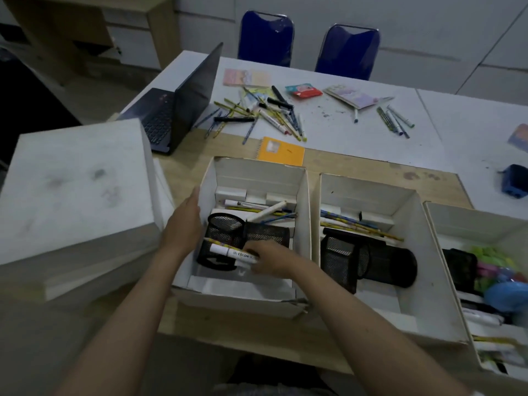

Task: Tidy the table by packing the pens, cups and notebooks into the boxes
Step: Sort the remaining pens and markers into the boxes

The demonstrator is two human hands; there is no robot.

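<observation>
Right hand (268, 260) pinches white marker (233, 254) over mesh cups (228, 238) inside left box (304, 224), left hand (185, 221) flat-fingered bracing its wall; best laid flat beside the cups, many pens (265, 112) remaining on desk (328, 132).

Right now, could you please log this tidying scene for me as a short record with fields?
left hand: open, resting on the left wall of the left box
right hand: holding a white marker over the mesh cups in that box
middle box: pencils and mesh cups inside
still on table: loose pens, orange notebook
also there: laptop, box lid
</observation>
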